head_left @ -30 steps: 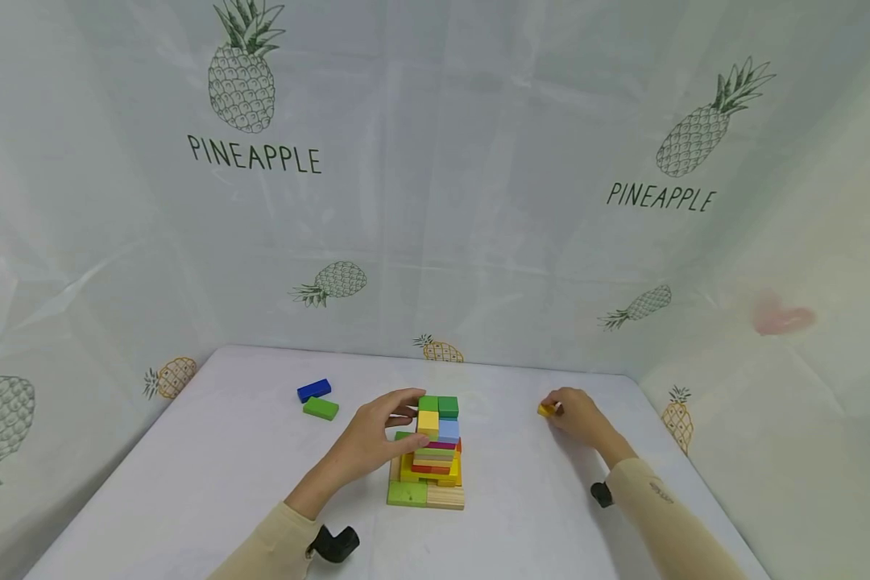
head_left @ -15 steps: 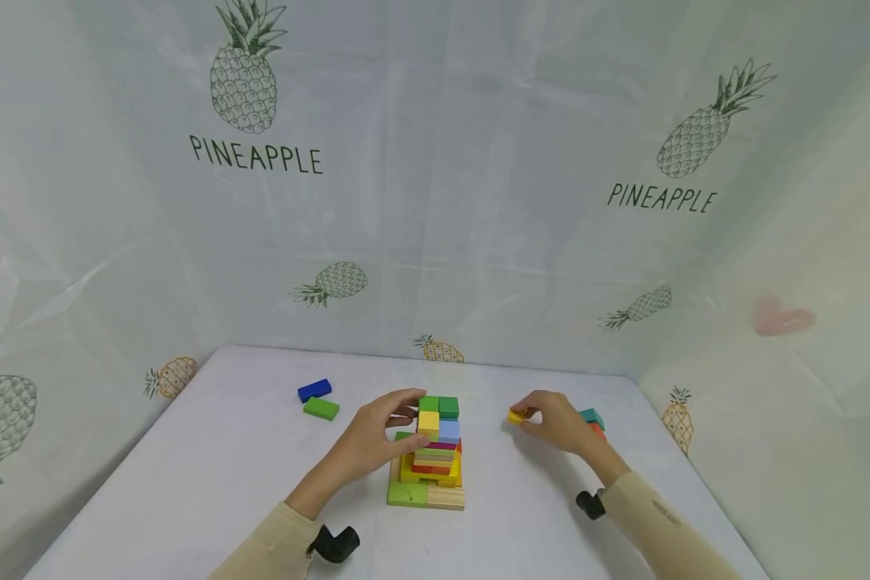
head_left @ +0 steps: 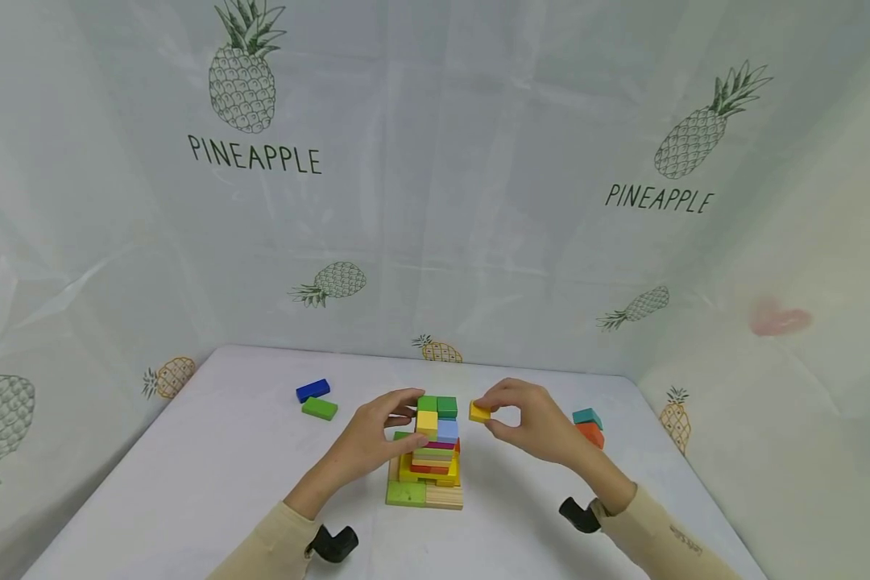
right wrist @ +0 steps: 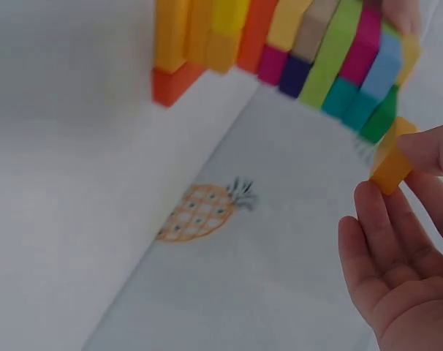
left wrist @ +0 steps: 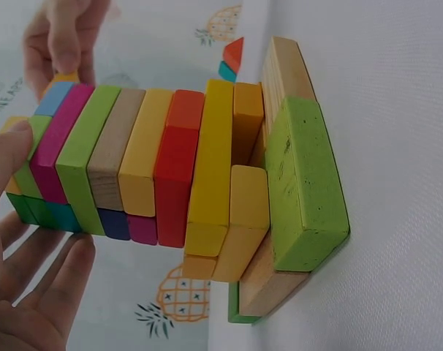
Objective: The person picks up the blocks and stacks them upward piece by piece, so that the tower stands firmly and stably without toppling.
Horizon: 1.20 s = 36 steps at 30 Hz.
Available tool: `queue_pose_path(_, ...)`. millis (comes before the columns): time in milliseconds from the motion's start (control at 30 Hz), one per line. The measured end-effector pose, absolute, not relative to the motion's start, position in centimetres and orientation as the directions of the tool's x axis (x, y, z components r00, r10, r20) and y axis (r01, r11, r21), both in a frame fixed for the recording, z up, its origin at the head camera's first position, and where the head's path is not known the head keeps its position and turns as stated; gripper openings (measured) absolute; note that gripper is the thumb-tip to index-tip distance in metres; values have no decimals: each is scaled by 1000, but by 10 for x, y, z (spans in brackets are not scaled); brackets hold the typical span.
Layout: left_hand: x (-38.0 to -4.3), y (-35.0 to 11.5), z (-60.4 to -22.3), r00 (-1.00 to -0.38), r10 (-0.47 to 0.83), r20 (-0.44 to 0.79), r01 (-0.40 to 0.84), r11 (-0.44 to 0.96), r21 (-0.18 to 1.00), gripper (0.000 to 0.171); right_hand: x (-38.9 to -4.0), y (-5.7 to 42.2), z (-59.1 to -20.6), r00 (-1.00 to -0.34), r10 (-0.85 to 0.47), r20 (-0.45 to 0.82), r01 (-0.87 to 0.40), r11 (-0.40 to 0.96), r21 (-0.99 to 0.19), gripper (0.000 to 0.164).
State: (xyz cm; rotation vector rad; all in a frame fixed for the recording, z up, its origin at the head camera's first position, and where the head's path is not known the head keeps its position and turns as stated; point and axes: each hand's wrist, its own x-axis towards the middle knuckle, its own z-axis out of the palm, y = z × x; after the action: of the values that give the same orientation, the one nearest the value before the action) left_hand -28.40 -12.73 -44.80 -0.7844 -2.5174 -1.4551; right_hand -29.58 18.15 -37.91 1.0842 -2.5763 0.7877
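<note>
A tower of coloured wooden blocks (head_left: 432, 455) stands upright on the table, on a wider base of green and plain wood blocks (left wrist: 302, 175). My left hand (head_left: 373, 435) holds the tower near its top from the left. In the left wrist view its thumb lies along the front, by the small yellow block, and its fingers reach behind. To the right of the top, my right hand (head_left: 532, 419) pinches a small yellow block (head_left: 480, 412) between thumb and fingers. The right wrist view has this block (right wrist: 392, 157) tilted, close beside the dark green block at the tower's top.
Beyond my left hand lie a blue block (head_left: 312, 391) and a green block (head_left: 321, 408). Past my right hand are a teal block (head_left: 587, 417) and an orange block (head_left: 590, 435). A curtain printed with pineapples (head_left: 478, 201) hangs behind the white table (head_left: 188, 467).
My right hand has carried the yellow block leftward from the table's right side to beside the tower's top, uncovering the teal and orange blocks. My left hand has stayed on the tower.
</note>
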Motion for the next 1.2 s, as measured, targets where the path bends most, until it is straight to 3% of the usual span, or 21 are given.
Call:
queue_pose_path(233, -284, -128, -448, -857, 376, 353, 493, 397, 774, 75, -283, 161, -375, -630, -652, 421, -776, 517, -361, 31)
queue_pose_path(467, -285, -126, -448, -858, 382, 344, 489, 403, 773, 72, -277, 162, -373, -658, -631, 410, -753, 545, -369, 30)
queue_pose_path(800, -285, -130, -450, -861, 372, 348, 488, 404, 774, 72, -282, 151, -381, -583, -689, 431, -810, 449, -376, 27)
queue_pose_path(1000, -284, -129, -450, -853, 378, 358, 501, 405, 765, 71, -283, 145, -390, -590, -649, 480, -806, 439, -397, 25)
queue_pose_path(1100, -285, -129, -449, -850, 383, 362, 508, 413, 756, 71, -284, 143, -394, -613, -622, 487, -789, 446, -423, 35)
queue_pose_path(1200, -284, -129, -449, -846, 385, 370, 517, 420, 746, 72, -285, 143, -398, -640, -610, 467, -764, 444, -467, 55)
